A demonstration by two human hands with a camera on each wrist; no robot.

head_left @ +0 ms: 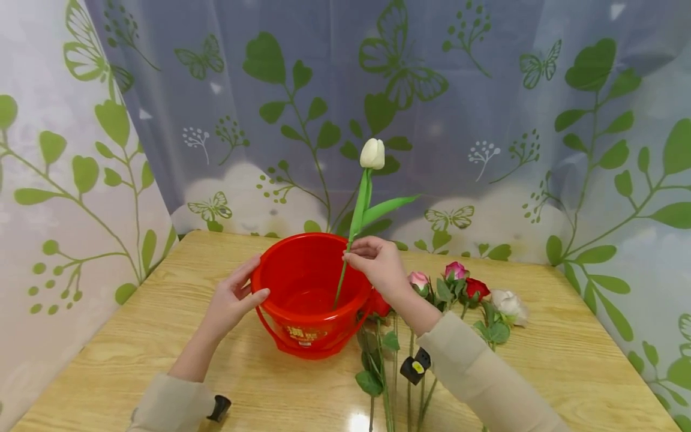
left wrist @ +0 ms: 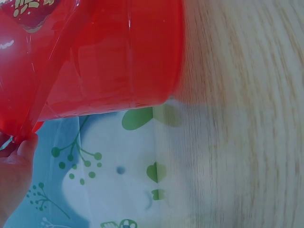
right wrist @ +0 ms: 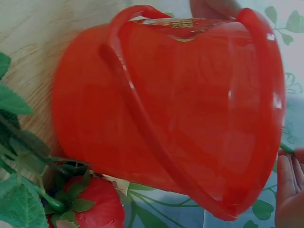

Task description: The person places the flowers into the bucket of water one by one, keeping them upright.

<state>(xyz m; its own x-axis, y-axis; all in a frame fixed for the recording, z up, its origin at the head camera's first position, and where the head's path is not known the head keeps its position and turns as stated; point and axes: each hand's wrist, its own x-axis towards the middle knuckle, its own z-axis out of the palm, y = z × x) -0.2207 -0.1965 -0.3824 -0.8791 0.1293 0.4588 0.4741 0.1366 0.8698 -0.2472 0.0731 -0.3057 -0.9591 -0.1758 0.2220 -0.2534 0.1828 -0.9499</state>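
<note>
A red plastic bucket (head_left: 302, 264) stands upright on the wooden table, its handle hanging down at the front. My left hand (head_left: 233, 300) grips its left rim, thumb over the edge; the left wrist view has that hand (left wrist: 16, 171) at the rim beside the bucket wall (left wrist: 109, 61). Above the bucket's right side, my right hand (head_left: 378, 264) pinches the green stem of a white tulip (head_left: 372, 153). The bloom points up and the stem's lower end reaches inside the bucket. In the right wrist view, the right hand (right wrist: 290, 185) shows partly, near the rim.
Right of the bucket lie several long-stemmed roses: a red rose (head_left: 476, 289), a white rose (head_left: 510, 307), a pink rose (head_left: 418, 279) and others. One red rose (right wrist: 97, 204) lies close against the bucket. A patterned curtain (head_left: 324, 90) hangs behind the table (head_left: 561, 360).
</note>
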